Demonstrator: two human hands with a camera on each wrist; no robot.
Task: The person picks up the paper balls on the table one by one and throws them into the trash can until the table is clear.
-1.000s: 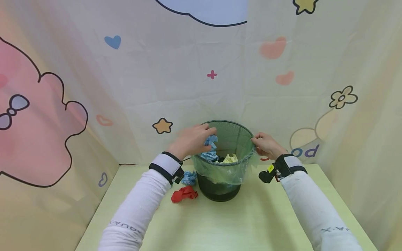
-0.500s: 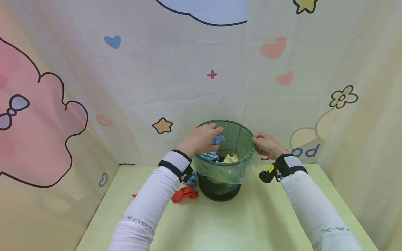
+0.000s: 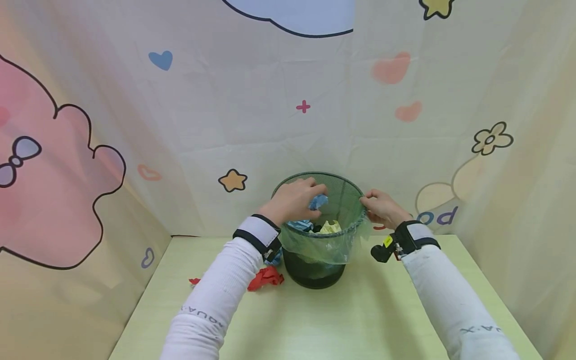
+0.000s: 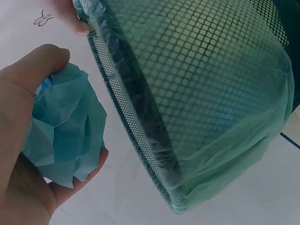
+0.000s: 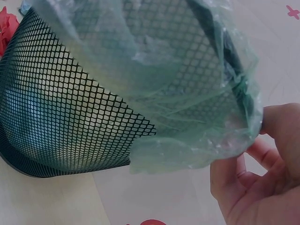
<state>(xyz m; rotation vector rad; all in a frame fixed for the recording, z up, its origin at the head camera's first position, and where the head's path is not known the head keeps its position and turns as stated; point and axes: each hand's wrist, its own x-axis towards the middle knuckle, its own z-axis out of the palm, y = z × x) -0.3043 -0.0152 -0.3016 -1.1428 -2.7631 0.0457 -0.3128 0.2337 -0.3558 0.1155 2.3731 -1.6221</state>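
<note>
A black mesh waste bin stands on the table, lined with a thin green plastic bag folded over its rim. My left hand grips a crumpled ball of blue paper between thumb and fingers, over the bin's mouth in the head view. In the left wrist view the ball appears beside the rim, apart from it. My right hand pinches the bin's right rim and the bag edge there. Inside lie yellow crumpled paper and blue crumpled paper.
On the table, left of the bin, are red crumpled paper and blue crumpled paper, partly behind my left forearm. A small red scrap lies farther left. A printed curtain hangs close behind the bin.
My left hand has shifted right with the blue paper ball, from the bin's left rim to farther over its mouth. The right hand and the bin have stayed in place.
</note>
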